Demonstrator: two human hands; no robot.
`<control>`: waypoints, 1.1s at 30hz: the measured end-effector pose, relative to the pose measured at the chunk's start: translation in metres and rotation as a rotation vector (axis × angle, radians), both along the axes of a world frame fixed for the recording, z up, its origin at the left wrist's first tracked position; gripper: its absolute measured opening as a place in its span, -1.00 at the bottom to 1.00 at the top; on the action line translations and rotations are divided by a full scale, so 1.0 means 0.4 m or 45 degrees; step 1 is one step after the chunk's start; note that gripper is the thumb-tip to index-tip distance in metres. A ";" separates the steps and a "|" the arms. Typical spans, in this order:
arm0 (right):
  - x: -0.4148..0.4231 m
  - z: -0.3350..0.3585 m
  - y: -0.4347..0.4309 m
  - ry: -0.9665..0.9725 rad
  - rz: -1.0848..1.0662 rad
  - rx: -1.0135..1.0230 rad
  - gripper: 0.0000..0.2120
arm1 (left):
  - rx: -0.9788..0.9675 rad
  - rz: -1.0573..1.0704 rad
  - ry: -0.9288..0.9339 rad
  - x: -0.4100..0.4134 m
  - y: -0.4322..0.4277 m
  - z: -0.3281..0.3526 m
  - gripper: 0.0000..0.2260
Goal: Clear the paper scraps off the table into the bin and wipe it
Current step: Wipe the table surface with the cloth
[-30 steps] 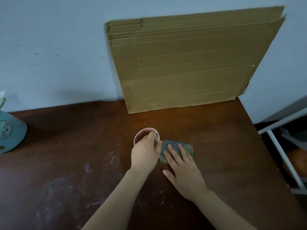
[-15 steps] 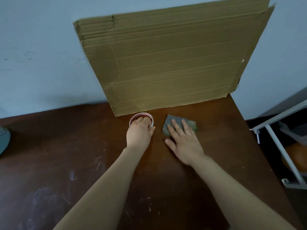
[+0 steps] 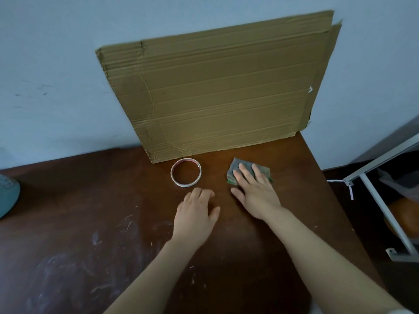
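cloth (image 3: 238,163) lying far-right on table (image 3: 90,200) | right hand (image 3: 256,192) pressing it, fingers straight, spread | left hand (image 3: 195,215) resting loose, holding nothing, near tape ring (image 3: 186,184) | cloth appearing soft, light, likely bunching; pressing flat at centre advised

A pale blue wall (image 3: 56,64), lightly scuffed at left, backs a dark brown wooden table (image 3: 68,223) streaked with whitish smears. A large cardboard sheet (image 3: 215,98) stands on the tabletop, leaning against the wall. At right, beside the table's edge, a white metal frame (image 3: 387,211) stands in a dim corner. The light is soft and muted.
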State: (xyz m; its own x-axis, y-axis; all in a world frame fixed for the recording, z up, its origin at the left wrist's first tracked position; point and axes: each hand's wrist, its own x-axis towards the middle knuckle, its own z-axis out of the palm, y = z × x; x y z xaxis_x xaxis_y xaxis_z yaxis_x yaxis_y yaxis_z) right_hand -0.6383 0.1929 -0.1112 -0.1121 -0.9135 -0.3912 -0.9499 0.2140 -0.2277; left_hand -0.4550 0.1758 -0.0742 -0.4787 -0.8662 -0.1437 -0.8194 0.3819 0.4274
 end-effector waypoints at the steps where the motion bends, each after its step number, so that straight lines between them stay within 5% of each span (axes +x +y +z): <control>1: -0.005 0.005 -0.014 0.001 -0.008 -0.003 -0.42 | 0.035 -0.011 -0.023 0.000 0.016 -0.004 -0.65; 10: 0.072 -0.008 0.250 0.078 0.090 -0.033 -0.34 | 0.078 -0.107 -0.141 -0.013 0.117 -0.016 -0.59; 15: -0.001 0.009 0.175 0.008 0.064 -0.045 -0.16 | 0.086 -0.143 -0.191 -0.023 0.153 -0.012 -0.57; 19: -0.088 0.006 0.038 0.042 -0.061 0.026 -0.42 | 0.101 -0.154 -0.212 -0.037 0.169 -0.003 -0.54; 25: -0.089 0.002 0.109 0.057 -0.007 -0.020 -0.39 | 0.140 -0.183 -0.304 -0.064 0.188 -0.001 -0.50; 29: -0.040 -0.001 0.276 0.054 0.046 -0.043 -0.21 | 0.112 -0.203 -0.381 -0.075 0.175 0.003 -0.50; 33: -0.055 0.002 0.302 0.089 0.012 0.005 -0.32 | 0.077 -0.278 -0.541 -0.110 0.157 0.027 -0.55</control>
State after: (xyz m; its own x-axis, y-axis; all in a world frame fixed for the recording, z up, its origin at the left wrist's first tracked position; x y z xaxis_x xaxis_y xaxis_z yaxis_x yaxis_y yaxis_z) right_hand -0.6604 0.3138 -0.1103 -0.1302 -0.9131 -0.3863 -0.9655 0.2054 -0.1601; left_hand -0.4992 0.2387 -0.0632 -0.5361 -0.7363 -0.4129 -0.8299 0.5491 0.0985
